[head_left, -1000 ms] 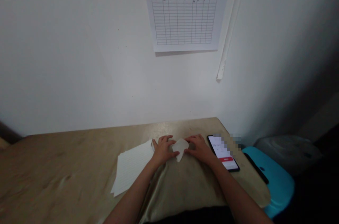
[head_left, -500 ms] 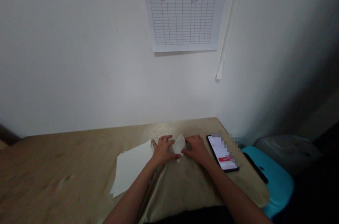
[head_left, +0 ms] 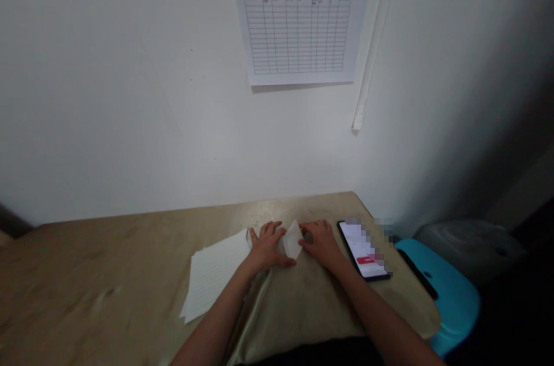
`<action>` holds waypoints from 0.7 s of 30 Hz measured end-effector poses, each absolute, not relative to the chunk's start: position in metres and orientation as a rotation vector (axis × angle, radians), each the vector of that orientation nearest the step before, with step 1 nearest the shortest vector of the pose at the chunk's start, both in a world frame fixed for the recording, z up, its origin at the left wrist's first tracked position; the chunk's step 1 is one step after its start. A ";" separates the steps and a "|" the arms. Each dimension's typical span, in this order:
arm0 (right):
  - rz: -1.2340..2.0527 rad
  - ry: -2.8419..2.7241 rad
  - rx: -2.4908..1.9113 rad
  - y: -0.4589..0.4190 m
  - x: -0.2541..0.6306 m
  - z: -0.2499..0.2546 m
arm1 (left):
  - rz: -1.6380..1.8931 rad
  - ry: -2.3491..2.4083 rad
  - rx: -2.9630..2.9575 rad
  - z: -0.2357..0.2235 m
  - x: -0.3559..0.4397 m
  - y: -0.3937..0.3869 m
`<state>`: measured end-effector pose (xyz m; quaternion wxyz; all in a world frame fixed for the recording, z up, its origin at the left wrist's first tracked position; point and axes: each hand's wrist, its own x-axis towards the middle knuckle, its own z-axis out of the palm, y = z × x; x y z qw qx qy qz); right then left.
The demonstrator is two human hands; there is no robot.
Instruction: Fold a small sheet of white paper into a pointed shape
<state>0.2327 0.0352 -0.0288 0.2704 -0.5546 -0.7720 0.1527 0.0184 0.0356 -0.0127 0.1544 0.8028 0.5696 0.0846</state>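
Observation:
A small piece of white paper, folded to a pointed diamond shape, lies on the table between my two hands. My left hand holds its left side, with the thumb at the lower tip and the index finger near the left edge; the other fingers are spread on the table. On the right edge, my right hand pinches the paper between thumb and forefinger. Left of my left hand lie several lined paper sheets, partly covered by my forearm.
A phone with a lit screen rests right of my right hand. The table has a tan cover and meets a white wall, where a printed chart hangs. Beyond the right table edge is a turquoise object.
The paper's rounded upper part has become a sharp point, and its outline is now a diamond. My left thumb has shifted slightly down to the lower tip; my right fingers stay at the right edge.

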 end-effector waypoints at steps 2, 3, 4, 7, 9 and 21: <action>0.412 -2.069 -1.498 0.036 0.232 -0.029 | 0.257 1.634 2.302 -0.014 0.018 0.036; 0.412 -2.063 -1.501 0.036 0.232 -0.029 | 0.260 1.633 2.301 -0.015 0.017 0.036; 0.413 -2.060 -1.500 0.036 0.232 -0.030 | 0.258 1.630 2.298 -0.015 0.017 0.037; 0.419 -2.055 -1.495 0.037 0.232 -0.031 | 0.248 1.625 2.289 -0.015 0.017 0.037; 0.413 -2.053 -1.490 0.038 0.232 -0.032 | 0.252 1.630 2.291 -0.015 0.017 0.037; 0.382 -2.000 -1.454 0.039 0.235 -0.036 | 0.370 1.651 2.251 -0.012 0.022 0.033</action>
